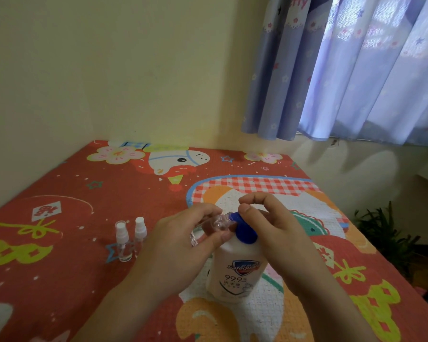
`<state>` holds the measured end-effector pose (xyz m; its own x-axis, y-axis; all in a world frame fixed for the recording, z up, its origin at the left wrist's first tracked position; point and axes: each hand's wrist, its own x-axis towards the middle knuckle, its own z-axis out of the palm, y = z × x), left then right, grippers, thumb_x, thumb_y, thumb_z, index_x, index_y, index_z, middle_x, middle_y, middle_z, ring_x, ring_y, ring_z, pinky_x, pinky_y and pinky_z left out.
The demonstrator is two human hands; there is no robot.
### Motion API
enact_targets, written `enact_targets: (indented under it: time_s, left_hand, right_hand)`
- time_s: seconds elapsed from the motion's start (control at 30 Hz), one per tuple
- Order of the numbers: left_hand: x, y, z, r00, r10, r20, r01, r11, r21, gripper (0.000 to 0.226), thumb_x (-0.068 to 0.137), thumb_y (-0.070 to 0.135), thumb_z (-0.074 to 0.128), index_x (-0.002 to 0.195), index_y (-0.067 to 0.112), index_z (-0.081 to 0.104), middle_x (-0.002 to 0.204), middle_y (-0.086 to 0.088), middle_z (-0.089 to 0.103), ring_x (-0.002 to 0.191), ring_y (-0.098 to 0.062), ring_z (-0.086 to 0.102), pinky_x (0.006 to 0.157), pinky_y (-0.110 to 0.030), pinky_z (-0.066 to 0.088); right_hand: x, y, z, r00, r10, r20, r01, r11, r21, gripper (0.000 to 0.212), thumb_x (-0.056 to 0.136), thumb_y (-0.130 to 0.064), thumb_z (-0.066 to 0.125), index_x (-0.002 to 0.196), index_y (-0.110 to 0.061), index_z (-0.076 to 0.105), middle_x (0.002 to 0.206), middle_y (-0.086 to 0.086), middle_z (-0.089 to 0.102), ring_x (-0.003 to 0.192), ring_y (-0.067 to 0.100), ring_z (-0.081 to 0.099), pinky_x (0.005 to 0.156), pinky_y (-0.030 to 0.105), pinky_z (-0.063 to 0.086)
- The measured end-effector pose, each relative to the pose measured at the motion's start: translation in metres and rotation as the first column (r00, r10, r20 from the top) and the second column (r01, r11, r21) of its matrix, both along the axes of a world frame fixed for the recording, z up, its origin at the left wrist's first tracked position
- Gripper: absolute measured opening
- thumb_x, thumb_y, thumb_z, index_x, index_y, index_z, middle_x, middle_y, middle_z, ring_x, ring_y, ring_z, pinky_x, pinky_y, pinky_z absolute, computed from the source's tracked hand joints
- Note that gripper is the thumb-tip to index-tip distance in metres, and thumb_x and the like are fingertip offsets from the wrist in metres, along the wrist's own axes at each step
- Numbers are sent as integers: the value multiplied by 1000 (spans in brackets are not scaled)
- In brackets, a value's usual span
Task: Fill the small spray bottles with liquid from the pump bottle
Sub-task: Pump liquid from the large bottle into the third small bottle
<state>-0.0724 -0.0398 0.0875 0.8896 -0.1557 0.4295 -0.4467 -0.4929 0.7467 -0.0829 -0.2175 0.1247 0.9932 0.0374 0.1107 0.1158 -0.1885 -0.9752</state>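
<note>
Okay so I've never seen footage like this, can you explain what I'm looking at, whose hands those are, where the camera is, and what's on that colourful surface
There is no machine here. This single picture comes from a wide-angle camera worn on a person's head, looking forward and down, so the hands are the wearer's own.

The left hand holds a small clear bottle, tipped with its open neck against the blue pump nozzle of a white pump bottle. The right hand rests over that pump head, fingers curled, apparently ready to press it.

Everything sits on a red cartoon-print mat. To the left stand two more small spray bottles, upright, side by side, with white spray tops on. Behind are a cream wall and a lilac curtain.
</note>
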Motion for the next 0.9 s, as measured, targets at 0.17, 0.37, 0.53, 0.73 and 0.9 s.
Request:
enact_targets:
  time_s: [0.17,0.37,0.53,0.73,0.9]
  left_hand:
    - [0,1,0,1000,5,6,-5,1000,12,34,84,47,71,117,41,65,110,26,69,106,12,60,89,-20,53]
    - [-2,-2,1,1000,-25,6,25,996,-81,42,78,58,62,117,41,65,109,27,69,107,9,62,90,-28,56]
    - [-4,-3,1,999,-11,32,14,994,-107,46,75,64,58,116,44,65,108,32,68,108,16,58,84,-19,56]
    - [-4,-4,1,999,-6,38,10,994,-106,46,75,63,59,116,43,65,111,32,68,110,17,57,85,-13,53]
    - [-5,-4,0,1000,-13,25,15,994,-112,47,76,61,60,118,41,66,112,25,70,110,10,60,91,-25,56]
  right_hand:
    - [0,1,0,1000,-9,10,9,1000,-25,8,95,-32,55,97,-29,62,84,-7,75,72,11,71,66,26,57]
    - [-1,5,0,999,-53,-5,53,998,-14,23,94,-41,53,94,-23,67,77,-14,73,64,1,66,56,12,50]
    - [-2,9,1,994,-102,-43,102,995,13,34,92,-53,49,78,-33,72,78,-16,72,70,4,67,75,29,53]
    - [-3,8,2,994,-104,-34,104,995,-1,33,93,-51,49,84,-27,71,73,-19,71,68,2,66,76,30,53]
    - [-2,6,1,997,-68,-30,67,997,-25,35,95,-48,47,94,-24,72,86,-10,73,79,10,68,74,27,54]
